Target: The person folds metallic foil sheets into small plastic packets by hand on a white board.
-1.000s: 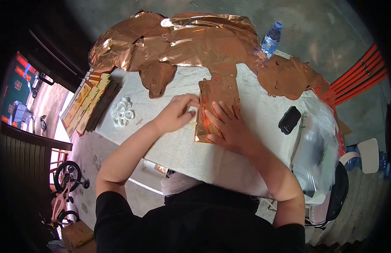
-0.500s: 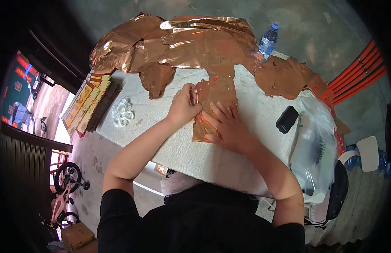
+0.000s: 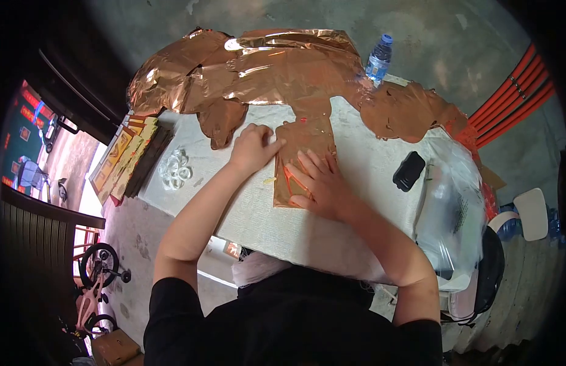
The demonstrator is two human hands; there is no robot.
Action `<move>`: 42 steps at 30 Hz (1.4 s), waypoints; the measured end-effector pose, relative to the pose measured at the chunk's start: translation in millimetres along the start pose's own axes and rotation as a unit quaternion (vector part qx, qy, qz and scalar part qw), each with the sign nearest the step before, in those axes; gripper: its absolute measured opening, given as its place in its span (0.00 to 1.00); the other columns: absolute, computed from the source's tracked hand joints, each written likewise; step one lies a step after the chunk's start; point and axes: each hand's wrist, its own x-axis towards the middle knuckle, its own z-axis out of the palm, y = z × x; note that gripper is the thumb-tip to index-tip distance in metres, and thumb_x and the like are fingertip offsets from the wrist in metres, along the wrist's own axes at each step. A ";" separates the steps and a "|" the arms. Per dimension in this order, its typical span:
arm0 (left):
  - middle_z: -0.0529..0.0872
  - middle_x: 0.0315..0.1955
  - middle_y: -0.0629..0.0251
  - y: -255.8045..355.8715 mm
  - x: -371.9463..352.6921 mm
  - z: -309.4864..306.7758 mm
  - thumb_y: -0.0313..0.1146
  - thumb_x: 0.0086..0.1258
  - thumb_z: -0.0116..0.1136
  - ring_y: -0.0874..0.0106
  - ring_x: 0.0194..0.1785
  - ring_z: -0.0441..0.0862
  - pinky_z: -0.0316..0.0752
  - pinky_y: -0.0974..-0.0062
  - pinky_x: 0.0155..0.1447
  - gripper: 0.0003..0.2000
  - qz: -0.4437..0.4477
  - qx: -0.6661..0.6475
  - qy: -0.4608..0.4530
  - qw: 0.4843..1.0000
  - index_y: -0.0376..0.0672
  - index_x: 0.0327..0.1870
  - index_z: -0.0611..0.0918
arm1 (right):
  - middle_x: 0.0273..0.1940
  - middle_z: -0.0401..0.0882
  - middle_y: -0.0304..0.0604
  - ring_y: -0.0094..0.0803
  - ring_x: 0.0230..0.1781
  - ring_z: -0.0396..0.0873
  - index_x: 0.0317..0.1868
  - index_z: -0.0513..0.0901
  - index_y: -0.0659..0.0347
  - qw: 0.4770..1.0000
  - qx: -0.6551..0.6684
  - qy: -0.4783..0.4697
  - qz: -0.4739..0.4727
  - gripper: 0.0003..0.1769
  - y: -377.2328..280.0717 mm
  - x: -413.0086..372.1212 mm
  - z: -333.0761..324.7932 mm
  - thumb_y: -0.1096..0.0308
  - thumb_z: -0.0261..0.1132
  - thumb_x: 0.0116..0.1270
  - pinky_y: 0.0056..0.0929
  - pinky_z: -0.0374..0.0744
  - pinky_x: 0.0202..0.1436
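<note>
A flat, shiny copper-coloured foil piece, like an uninflated foil balloon, lies on the white-covered table. It joins a larger spread of the same foil across the far side. My right hand rests palm down on the near part, fingers spread. At the foil's left edge is my left hand, its fingers bent and the thumb apart from them, the thumb tip close to the edge. Whether that thumb touches the foil is hard to see. A small pale yellowish bit shows beside the lower left edge.
White rings and a stack of printed yellow packs are on the left. To the right lie a black case and clear plastic bags. A water bottle stands at the back. Red tubes rise beyond the right side.
My left hand has drawn a little left, away from the foil's edge, and its thumb has lifted apart. My right hand stays flat on the foil. The whole view has shifted slightly.
</note>
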 end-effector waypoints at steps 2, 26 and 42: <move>0.78 0.30 0.53 3.3 -1.6 2.3 0.41 0.53 0.64 0.59 0.34 0.77 0.72 0.67 0.42 0.15 0.044 0.054 0.014 0.997 0.37 0.30 0.77 | 0.67 0.51 0.55 0.47 0.70 0.47 0.65 0.62 0.55 1.000 -0.005 0.011 -0.005 0.35 1.4 0.5 2.4 0.47 0.54 0.60 0.54 0.43 0.69; 0.80 0.22 0.73 -6.6 30.4 -4.0 0.28 0.57 0.64 0.84 0.23 0.74 0.67 0.86 0.26 0.05 -0.162 -0.311 -0.243 0.904 0.42 0.28 0.79 | 0.57 0.67 0.49 0.31 0.53 0.70 0.59 0.68 0.63 0.795 0.542 0.099 0.254 0.25 35.3 -2.3 -12.6 0.65 0.59 0.63 0.25 0.70 0.55; 0.83 0.28 0.70 -9.2 -11.4 -5.8 0.27 0.59 0.63 0.85 0.27 0.75 0.69 0.87 0.32 0.05 -0.077 -0.373 -0.235 0.894 0.41 0.33 0.79 | 0.25 0.75 0.27 0.14 0.20 0.67 0.37 0.80 0.56 0.643 0.671 -0.028 0.369 0.07 60.9 3.7 -44.4 0.64 0.63 0.61 0.16 0.62 0.21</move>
